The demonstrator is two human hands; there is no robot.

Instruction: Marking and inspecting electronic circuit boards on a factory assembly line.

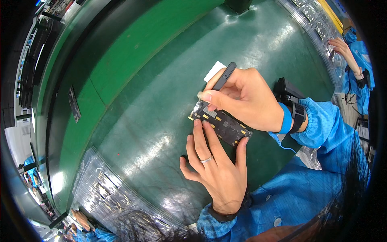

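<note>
Sleeves point(328, 125) of blue cloth come nearest to where I stand watching; well out to the left lies a clear plastic tray point(133, 194) of small parts point(104, 183). The worker's left hand point(219, 173), wearing a ring point(207, 159), is spread palm down, two fingertips at the near edge of a black circuit board point(229, 130) and the thumb at its right-hand corner; it seems to brace rather than clutch. The board, dotted with gold-coloured connectors point(218, 118), sits between both hands, on or just over a green tabletop point(141, 125); I cannot tell which. It should be light and stiff, smooth enough to slide, and fragile across its face (those little connectors look easy to knock), so its edges and corners seem the places to take hold. The right hand point(256, 99), banded by a blue wrist strap point(286, 117) and a black watch point(298, 115), closes in a pen grip on a slim black tool point(224, 76), over the board's left end; the tool's lower tip is hidden. Just beyond those fingers shows a white card point(213, 72). Farther off, a dark strip point(74, 104) rests on a green ledge point(133, 48), and at the far right another person's hand point(342, 48) is near clear trays point(332, 66).
</note>
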